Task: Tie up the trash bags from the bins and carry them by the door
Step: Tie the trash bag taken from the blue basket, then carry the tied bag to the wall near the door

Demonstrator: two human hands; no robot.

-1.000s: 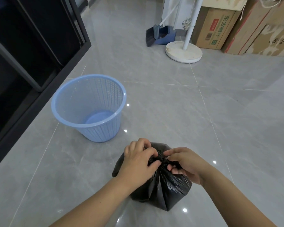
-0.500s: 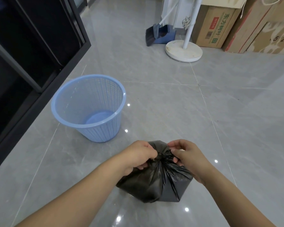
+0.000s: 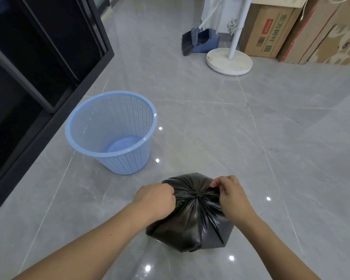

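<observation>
You are gripping the black plastic trash bag [image 3: 192, 225] with both hands as it is sitting on the glossy grey tiled floor [image 3: 210, 128]. Your left hand [image 3: 155, 199] is curling its fingers round a bunch of the gathered plastic on the bag's left side, and your right hand [image 3: 232, 196] is pinching the plastic on the right. The gathered neck is lying between your two hands, with tight creases fanning out from it.

Ahead and to the left of your left hand, the light blue plastic mesh wastebasket [image 3: 111, 132] is standing upright, well apart from the bag. Far ahead of your right hand, a round white stand base [image 3: 229, 61] is holding a white pole, with a blue dustpan and dark broom [image 3: 198, 42] just beside it. Further right, brown cardboard boxes [image 3: 271, 31] are carrying green Chinese characters and a red label too small for you to read.
</observation>
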